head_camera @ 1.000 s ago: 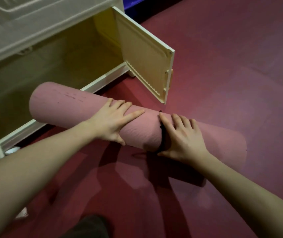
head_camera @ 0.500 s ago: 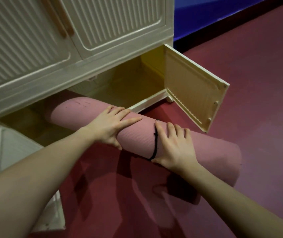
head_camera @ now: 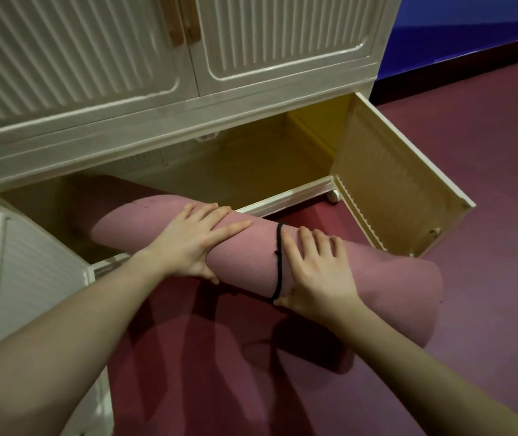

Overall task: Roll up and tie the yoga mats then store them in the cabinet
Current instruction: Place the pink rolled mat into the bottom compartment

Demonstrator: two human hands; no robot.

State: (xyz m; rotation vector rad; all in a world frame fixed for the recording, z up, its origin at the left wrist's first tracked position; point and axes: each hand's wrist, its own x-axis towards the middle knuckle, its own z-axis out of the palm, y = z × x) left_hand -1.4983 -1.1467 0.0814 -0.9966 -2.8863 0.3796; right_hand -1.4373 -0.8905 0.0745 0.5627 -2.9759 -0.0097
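Rolled pink yoga mat (head_camera: 242, 256), bound by black tie (head_camera: 279, 259): far end now inside cabinet's open bottom compartment (head_camera: 251, 165). Left hand (head_camera: 193, 243) and right hand (head_camera: 317, 275) grip it. Step: storing; next, swing near end in

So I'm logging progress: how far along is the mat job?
Done: the pink yoga mat is rolled and tied with a black cord. In hand: left hand and right hand feed its far end into the open lower cabinet compartment. Left: push it fully inside.
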